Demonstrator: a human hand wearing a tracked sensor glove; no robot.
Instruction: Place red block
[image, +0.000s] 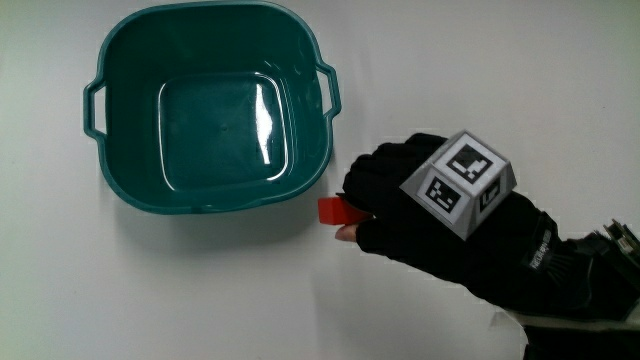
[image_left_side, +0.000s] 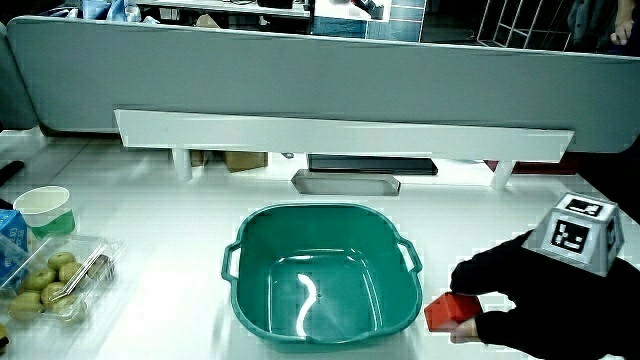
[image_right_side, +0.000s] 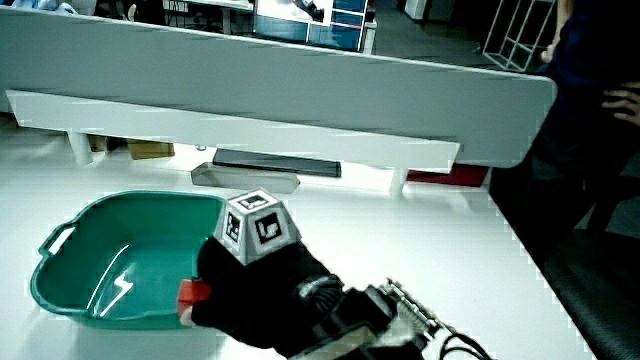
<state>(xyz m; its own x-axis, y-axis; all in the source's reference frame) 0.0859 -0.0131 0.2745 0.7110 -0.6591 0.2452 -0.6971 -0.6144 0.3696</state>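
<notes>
a red block is gripped by the curled fingers of the gloved hand on the white table, just beside the empty teal basin.

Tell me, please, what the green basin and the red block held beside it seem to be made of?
The green basin looks like moulded plastic with a glossy finish: bright light streaks reflect off its floor, and its handles are formed in one piece with the rim. The red block, grasped by the hand, shows flat, matt, evenly coloured faces; painted wood or plastic, I cannot tell which.
</notes>
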